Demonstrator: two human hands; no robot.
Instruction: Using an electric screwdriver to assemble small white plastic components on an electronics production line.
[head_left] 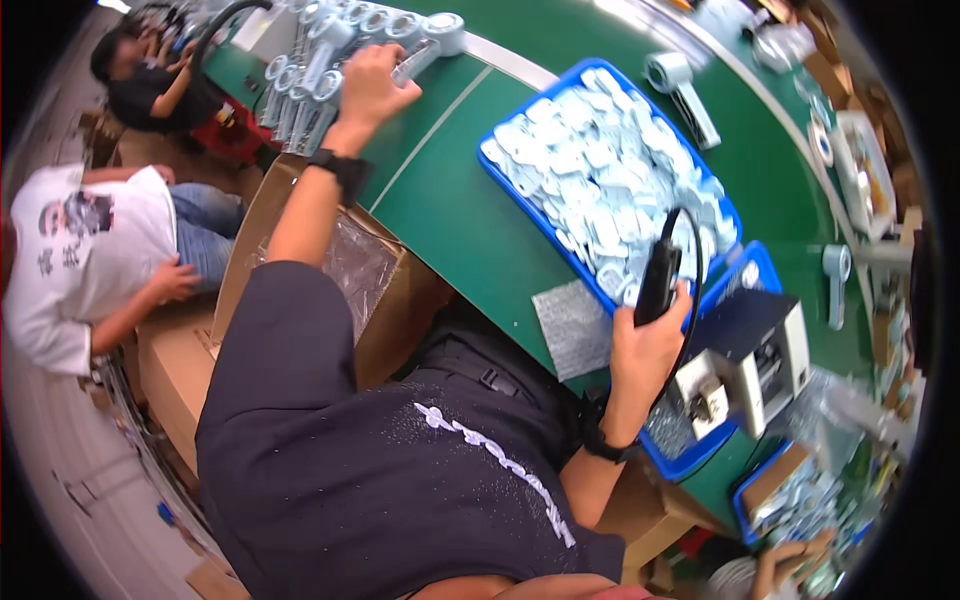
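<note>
My left hand (375, 88) is at the far left of the green bench, closed around the handle of a light-blue housing with a round head (447, 34). Beside it several similar round-headed housings (327, 40) lie in rows, their handles side by side. My right hand (648, 345) grips a black electric screwdriver (658, 283), held upright, with a black cable looping from its top. The screwdriver is over the near right edge of a blue tray (540, 215) heaped with small light-blue plastic pieces (600, 150). Its tip is hidden by my hand.
A second blue tray (690, 462) holds a white and dark device (770, 360) at the right. A bubble-wrap sheet (575, 328) lies at the bench edge. Another housing (685, 98) lies beyond the tray. An open cardboard box (385, 300) stands left of me; two people are on the left.
</note>
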